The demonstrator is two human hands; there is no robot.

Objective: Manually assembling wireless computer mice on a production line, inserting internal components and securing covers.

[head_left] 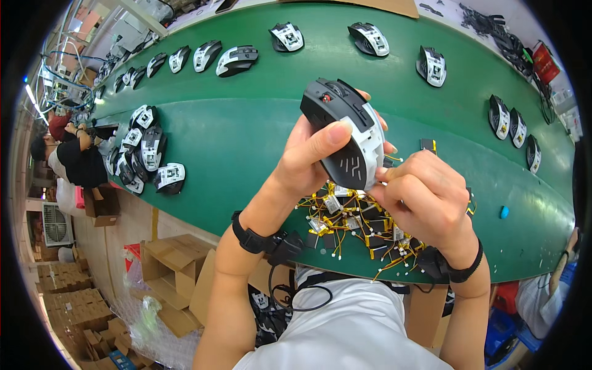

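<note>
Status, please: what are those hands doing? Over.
Left fingers holding mouse. Right fingers at its near end. Battery pile below, nothing visibly blocking.

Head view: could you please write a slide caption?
Left hand holds a black-and-white computer mouse, right hand at its lower end, over a green table and piled wired batteries.
</note>
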